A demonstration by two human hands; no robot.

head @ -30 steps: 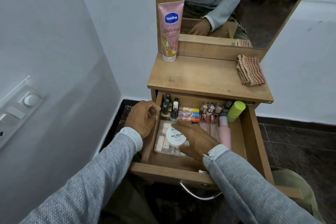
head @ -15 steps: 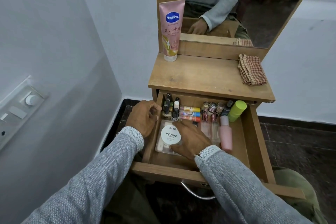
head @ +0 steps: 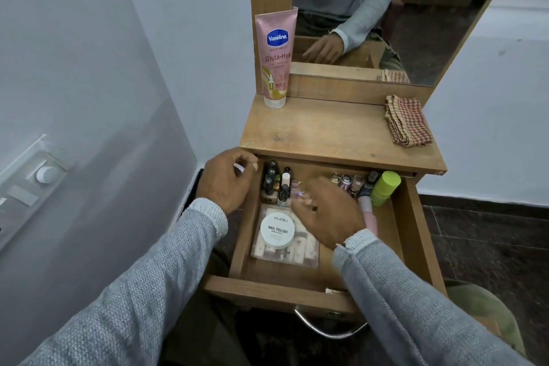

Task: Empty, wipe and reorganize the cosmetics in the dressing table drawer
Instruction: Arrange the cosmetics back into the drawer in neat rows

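The wooden drawer [head: 267, 288] of the dressing table is pulled open. My left hand [head: 225, 180] grips the top of its left wall, fingers curled. Blurred by motion, my right hand [head: 323, 211] reaches into the middle of the drawer with its fingers curled around the lip balm sticks [head: 298, 194]. A white nail polish remover tub [head: 277, 230] lies on a clear case [head: 300, 255]. Dark nail polish bottles [head: 271, 178] stand at the back left. Small bottles [head: 346, 181], a green bottle [head: 384, 187] and a pink bottle [head: 370, 214] are on the right.
On the table top [head: 326, 134] a pink Vaseline tube [head: 276, 56] stands at the back left and a folded checked cloth [head: 407, 120] lies at the right. A mirror [head: 386, 9] rises behind. A wall with a switch panel [head: 32, 184] is close on the left.
My right hand has left the nail polish remover tub and moved back onto the lip balm sticks. My left hand stays on the drawer's left wall.
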